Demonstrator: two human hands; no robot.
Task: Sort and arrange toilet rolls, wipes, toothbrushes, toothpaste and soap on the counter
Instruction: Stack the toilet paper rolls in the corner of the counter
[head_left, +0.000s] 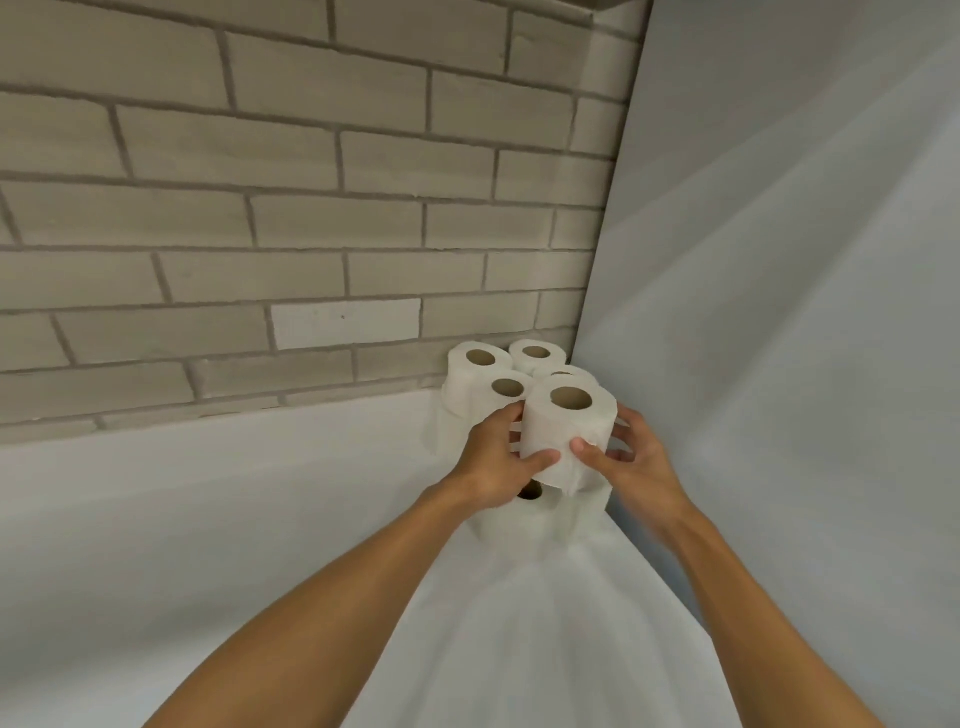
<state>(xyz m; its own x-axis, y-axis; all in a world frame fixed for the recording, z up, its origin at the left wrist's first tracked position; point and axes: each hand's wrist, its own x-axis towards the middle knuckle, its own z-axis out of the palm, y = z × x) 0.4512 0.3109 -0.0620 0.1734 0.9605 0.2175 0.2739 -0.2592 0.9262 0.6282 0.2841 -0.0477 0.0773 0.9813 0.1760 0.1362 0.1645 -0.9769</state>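
Left hand (491, 465): fingers curled round toilet roll (566, 434), left side.
Right hand (641, 470): thumb and fingers grip its right side.
Location: upright above lower roll (540, 519), beside stacked rolls (475, 382), counter (208, 519) corner.

Head-worn, facing down (near counter (208, 519)).

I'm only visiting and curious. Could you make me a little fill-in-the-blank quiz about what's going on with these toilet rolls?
1. The left hand and right hand together grip one toilet ____.
2. The held roll has its cardboard hole facing ____.
3. The other rolls stand in the corner against a wall of ____.

Missing words: roll; up; bricks.
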